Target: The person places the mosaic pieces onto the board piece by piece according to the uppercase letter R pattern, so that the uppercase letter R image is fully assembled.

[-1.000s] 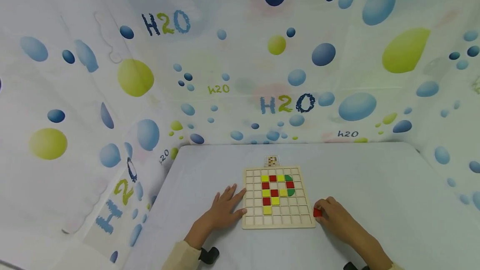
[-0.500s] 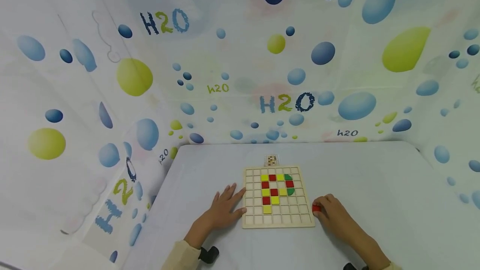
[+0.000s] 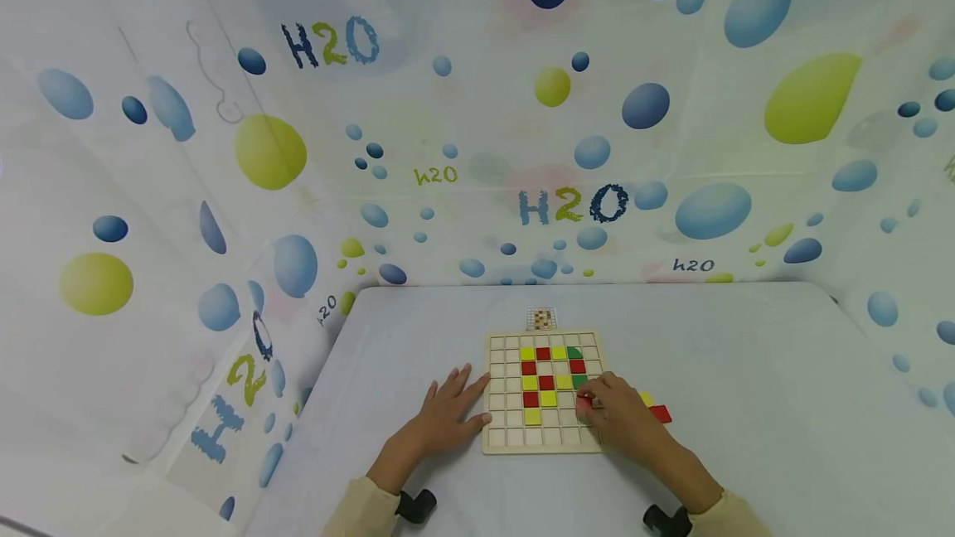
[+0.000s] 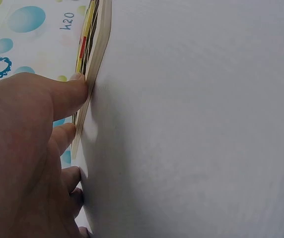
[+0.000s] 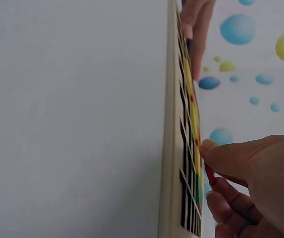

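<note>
A wooden grid board (image 3: 543, 450) lies on the white table, with yellow, red and green tiles set in a looped pattern. My left hand (image 3: 450, 414) rests at its left edge, fingers spread; in the left wrist view the thumb (image 4: 70, 96) touches the board's side. Over the right part of the board, my right hand (image 3: 627, 419) pinches a red tile (image 5: 210, 174) between thumb and fingers. That tile is close to the lower green quarter-round tile (image 3: 579, 381). The hand partly covers the board's lower right squares.
A small printed pattern card (image 3: 541, 319) lies just behind the board. Right of the board, partly hidden by the right hand, are a loose yellow tile (image 3: 646, 399) and a loose red tile (image 3: 661, 413). A curtain with blue and green drops (image 3: 712, 211) hangs behind the table.
My right hand has moved left from beside the board to over its right part, carrying the red tile. Loose yellow and red tiles have come into view. The left hand has stayed put.
</note>
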`<action>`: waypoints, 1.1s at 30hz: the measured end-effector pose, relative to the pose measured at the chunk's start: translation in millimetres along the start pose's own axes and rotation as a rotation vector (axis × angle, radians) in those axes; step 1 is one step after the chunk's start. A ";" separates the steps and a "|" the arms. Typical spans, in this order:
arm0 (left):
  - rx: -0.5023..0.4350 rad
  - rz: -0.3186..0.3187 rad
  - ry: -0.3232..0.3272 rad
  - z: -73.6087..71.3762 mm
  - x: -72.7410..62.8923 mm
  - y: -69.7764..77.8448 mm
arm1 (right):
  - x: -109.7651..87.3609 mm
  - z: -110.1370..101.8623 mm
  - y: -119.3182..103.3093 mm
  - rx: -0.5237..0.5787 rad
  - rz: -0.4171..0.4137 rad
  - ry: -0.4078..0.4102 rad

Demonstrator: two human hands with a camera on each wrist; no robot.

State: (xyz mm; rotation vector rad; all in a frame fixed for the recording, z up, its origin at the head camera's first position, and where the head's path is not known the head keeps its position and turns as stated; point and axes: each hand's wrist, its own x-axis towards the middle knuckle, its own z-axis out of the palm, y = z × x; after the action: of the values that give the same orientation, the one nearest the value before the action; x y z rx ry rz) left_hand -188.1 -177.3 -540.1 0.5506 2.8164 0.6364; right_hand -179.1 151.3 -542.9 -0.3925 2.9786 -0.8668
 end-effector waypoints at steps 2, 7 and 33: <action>0.006 0.003 -0.001 1.1 1.0 -1.0 | 2.2 5.3 -5.9 -0.007 -0.024 -0.010; 0.020 0.002 -0.001 3.0 2.5 -1.1 | 3.4 12.3 -11.8 -0.038 -0.090 -0.027; 0.027 0.007 0.010 5.0 3.2 -4.9 | -0.4 5.8 -7.2 0.049 -0.238 -0.062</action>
State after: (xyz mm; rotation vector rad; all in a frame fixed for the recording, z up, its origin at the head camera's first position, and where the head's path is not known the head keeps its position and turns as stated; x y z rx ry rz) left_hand -191.1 -178.2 -547.1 0.5633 2.8371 0.6051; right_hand -176.5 142.5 -544.1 -0.7688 2.8874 -0.9236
